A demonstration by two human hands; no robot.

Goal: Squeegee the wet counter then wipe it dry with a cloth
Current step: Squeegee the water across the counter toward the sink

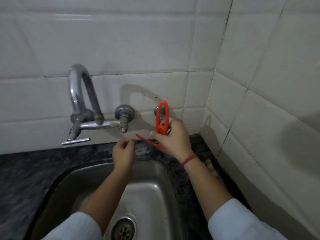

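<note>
We judge the squeegee stage underway: right grip clamped round the red squeegee, blade on the dark surface at the sink's 12 o'clock; left grip curled, whether holding anything we cannot tell; cloth-drying remains.

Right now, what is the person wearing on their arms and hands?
The left hand and right hand are bare, without gloves. The left sleeve and right sleeve are pale blue, leaving the forearms bare. A red thread band circles the right wrist.
</note>
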